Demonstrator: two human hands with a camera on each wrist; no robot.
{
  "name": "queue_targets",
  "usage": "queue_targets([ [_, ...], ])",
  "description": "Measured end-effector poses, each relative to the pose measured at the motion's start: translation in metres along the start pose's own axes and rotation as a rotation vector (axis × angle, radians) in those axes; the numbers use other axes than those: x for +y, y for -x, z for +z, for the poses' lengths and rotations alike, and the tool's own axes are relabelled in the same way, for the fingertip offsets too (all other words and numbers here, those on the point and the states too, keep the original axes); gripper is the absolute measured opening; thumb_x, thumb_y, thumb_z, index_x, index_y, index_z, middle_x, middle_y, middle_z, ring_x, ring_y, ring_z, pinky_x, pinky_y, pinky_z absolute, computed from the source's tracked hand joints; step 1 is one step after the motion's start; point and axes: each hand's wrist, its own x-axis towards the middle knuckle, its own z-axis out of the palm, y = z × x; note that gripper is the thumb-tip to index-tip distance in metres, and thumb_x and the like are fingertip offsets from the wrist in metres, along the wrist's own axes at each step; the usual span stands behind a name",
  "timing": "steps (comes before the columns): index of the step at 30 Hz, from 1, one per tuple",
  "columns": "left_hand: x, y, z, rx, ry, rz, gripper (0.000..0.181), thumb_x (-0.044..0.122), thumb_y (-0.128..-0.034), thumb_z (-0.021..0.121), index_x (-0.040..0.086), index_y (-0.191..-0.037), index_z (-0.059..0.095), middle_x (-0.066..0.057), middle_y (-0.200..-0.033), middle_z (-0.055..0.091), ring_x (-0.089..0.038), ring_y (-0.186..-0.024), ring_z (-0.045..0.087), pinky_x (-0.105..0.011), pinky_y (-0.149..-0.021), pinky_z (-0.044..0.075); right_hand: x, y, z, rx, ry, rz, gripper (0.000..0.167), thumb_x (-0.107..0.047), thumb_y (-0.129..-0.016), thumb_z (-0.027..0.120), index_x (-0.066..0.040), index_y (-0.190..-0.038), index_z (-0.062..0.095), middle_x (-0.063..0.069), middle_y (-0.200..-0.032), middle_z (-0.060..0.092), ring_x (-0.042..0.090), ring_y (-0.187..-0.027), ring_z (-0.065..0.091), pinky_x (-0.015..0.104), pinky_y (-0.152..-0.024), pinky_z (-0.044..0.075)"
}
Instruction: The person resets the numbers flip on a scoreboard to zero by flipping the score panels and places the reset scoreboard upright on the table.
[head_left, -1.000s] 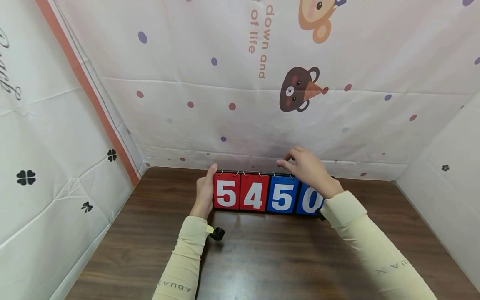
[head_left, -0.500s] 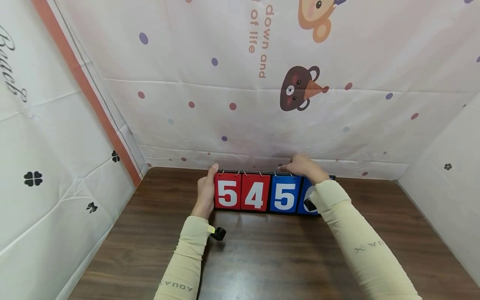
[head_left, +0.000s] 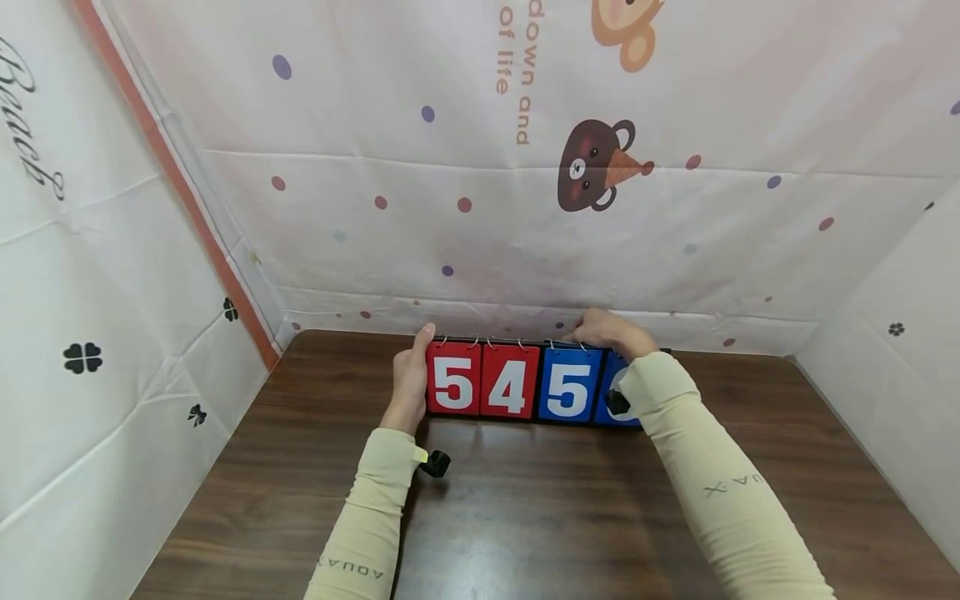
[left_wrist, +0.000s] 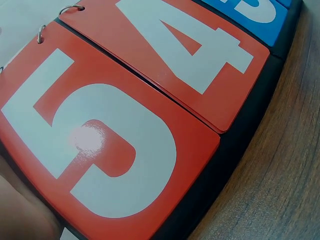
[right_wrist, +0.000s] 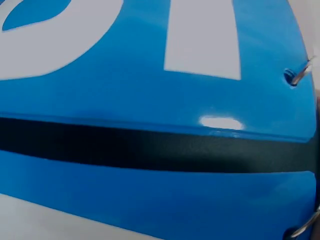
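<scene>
A tabletop flip scoreboard (head_left: 537, 417) stands near the back of the table, with red number cards on the left and blue ones on the right. From left they read 5 (head_left: 453, 380), 4 (head_left: 509, 382) and 5 (head_left: 568, 385); my right sleeve partly covers the last blue card (head_left: 608, 375). My left hand (head_left: 409, 380) grips the board's left edge, its thumb up along the side. At the top edge, above the blue cards, my right hand (head_left: 609, 330) reaches over; its fingertips are hidden behind the board. Metal rings (right_wrist: 303, 72) hold the cards.
The brown wooden table (head_left: 517, 508) stretches in front of the board. A printed white sheet (head_left: 360, 242) rises close behind it, with similar sheets at both sides. Small black cameras (head_left: 435, 463) sit on both wrists.
My right hand has come down from above the board to its top edge, its fingers passing behind. The left hand keeps its grip, and the numbers are unchanged.
</scene>
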Motion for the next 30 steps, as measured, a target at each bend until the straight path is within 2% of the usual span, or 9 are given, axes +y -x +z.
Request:
queue_targets([
  [4,0.002,0.001,0.002,0.010,0.001,0.005,0.054,0.059,-0.1007,0.061,0.010,-0.078,0.068,-0.005,-0.085,0.069,-0.020,-0.085,0.062,-0.034,-0.078,0.051,0.002,-0.004,-0.005,0.012,-0.033,0.006,0.041,-0.018,-0.105,0.064,0.012,-0.133,0.065,0.028,-0.131,0.065,0.033,-0.107,0.060,0.048,-0.098,0.050],
  [6,0.003,0.002,0.003,0.017,0.005,0.003,0.054,0.059,-0.1005,0.062,0.011,-0.076,0.068,-0.005,-0.082,0.069,-0.019,-0.083,0.062,-0.033,-0.076,0.051,0.002,-0.005,-0.007,0.026,-0.077,0.022,0.040,-0.017,-0.103,0.066,0.011,-0.132,0.065,0.029,-0.135,0.062,0.035,-0.113,0.059,0.049,-0.102,0.049],
  [11,0.003,0.003,0.004,0.030,0.011,-0.008,0.055,0.059,-0.1004,0.062,0.011,-0.075,0.068,-0.004,-0.081,0.069,-0.019,-0.082,0.062,-0.033,-0.076,0.052,0.005,-0.006,-0.011,0.056,-0.208,0.039,0.048,-0.012,-0.101,0.070,0.011,-0.142,0.057,0.032,-0.148,0.052,0.046,-0.135,0.051,0.055,-0.111,0.043],
  [15,0.003,0.004,0.005,0.036,0.006,-0.017,0.055,0.060,-0.1005,0.062,0.010,-0.078,0.069,-0.004,-0.085,0.070,-0.019,-0.085,0.063,-0.034,-0.078,0.052,0.006,-0.005,-0.014,0.081,-0.275,0.030,0.060,-0.009,-0.099,0.073,0.011,-0.150,0.048,0.032,-0.151,0.049,0.047,-0.138,0.048,0.057,-0.113,0.041],
  [19,0.005,0.005,0.008,0.044,0.004,-0.028,0.055,0.060,-0.1006,0.062,0.010,-0.078,0.069,-0.004,-0.085,0.070,-0.019,-0.085,0.062,-0.034,-0.078,0.052,0.007,-0.004,-0.016,0.108,-0.293,0.025,0.063,-0.009,-0.097,0.076,0.010,-0.150,0.048,0.032,-0.149,0.051,0.045,-0.133,0.052,0.057,-0.112,0.043],
  [22,0.006,0.006,0.011,0.053,0.006,-0.034,0.055,0.059,-0.1007,0.062,0.010,-0.077,0.069,-0.005,-0.084,0.070,-0.019,-0.084,0.062,-0.034,-0.078,0.052,0.008,-0.005,-0.017,0.120,-0.310,0.028,0.060,-0.008,-0.097,0.077,0.010,-0.147,0.051,0.031,-0.141,0.056,0.042,-0.123,0.057,0.055,-0.107,0.046],
  [26,0.007,0.007,0.012,0.055,0.004,-0.037,0.054,0.059,-0.1005,0.062,0.011,-0.077,0.068,-0.004,-0.084,0.069,-0.018,-0.083,0.062,-0.033,-0.076,0.052,0.008,-0.003,-0.016,0.149,-0.338,0.039,0.051,-0.006,-0.096,0.077,0.010,-0.140,0.057,0.027,-0.125,0.061,0.036,-0.108,0.058,0.050,-0.097,0.049],
  [30,0.006,0.007,0.010,0.047,0.013,-0.030,0.055,0.060,-0.0994,0.064,0.013,-0.071,0.068,-0.003,-0.074,0.068,-0.017,-0.075,0.062,-0.031,-0.069,0.052,0.006,0.001,-0.013,0.183,-0.340,0.046,0.039,-0.006,-0.096,0.078,0.009,-0.129,0.063,0.022,-0.116,0.062,0.033,-0.102,0.057,0.046,-0.091,0.049],
])
